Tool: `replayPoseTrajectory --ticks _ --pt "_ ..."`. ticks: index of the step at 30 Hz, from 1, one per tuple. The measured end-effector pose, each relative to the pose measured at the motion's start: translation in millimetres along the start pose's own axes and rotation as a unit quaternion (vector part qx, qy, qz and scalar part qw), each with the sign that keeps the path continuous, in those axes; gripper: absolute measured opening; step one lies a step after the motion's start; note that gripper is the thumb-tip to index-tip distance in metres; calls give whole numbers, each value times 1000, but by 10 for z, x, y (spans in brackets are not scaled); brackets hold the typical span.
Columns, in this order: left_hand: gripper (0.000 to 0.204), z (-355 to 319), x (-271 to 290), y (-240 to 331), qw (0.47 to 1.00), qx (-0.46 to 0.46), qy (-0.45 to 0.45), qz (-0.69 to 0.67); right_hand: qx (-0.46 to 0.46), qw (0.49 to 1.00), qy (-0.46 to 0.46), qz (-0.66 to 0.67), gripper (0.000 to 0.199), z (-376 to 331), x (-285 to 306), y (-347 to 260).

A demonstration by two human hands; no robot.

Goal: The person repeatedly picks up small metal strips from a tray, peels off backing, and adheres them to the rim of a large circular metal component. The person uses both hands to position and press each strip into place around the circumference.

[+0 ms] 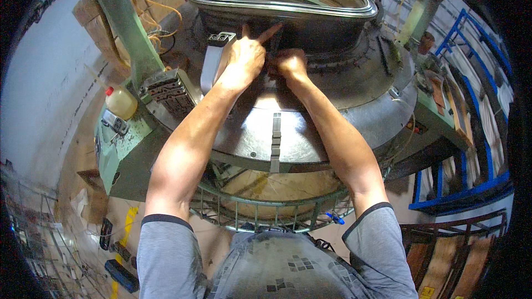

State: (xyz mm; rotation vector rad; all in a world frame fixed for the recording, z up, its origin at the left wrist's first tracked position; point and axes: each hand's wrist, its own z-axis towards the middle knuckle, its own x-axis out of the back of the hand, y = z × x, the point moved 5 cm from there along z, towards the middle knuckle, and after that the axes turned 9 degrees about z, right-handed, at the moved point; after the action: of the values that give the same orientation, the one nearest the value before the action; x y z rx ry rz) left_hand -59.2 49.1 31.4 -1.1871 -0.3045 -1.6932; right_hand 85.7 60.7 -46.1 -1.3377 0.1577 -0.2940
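The drum (288,22), a dark ring with a bright steel rim, stands on the round machine table (332,116), at its far side. Both hands press against the drum's near wall: the left hand (242,62) with its forefinger stretched out, the right hand (289,63) curled, its grasp hidden. A green post (124,27) crowds the left; a blue rack (471,105) closes the right.

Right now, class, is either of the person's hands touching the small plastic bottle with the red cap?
No: both the left hand and the right hand rest on the dark ring of the round machine, well away from the bottle.
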Motion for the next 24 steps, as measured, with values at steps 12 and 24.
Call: replayPoseTrajectory --ticks 12,24 --pt "89 36 -80 39 995 -6 50 86 25 999 -21 30 10 -83 -12 -100" --pt "34 37 107 153 942 -169 -16 291 54 998 5 -13 17 -23 -9 -28"
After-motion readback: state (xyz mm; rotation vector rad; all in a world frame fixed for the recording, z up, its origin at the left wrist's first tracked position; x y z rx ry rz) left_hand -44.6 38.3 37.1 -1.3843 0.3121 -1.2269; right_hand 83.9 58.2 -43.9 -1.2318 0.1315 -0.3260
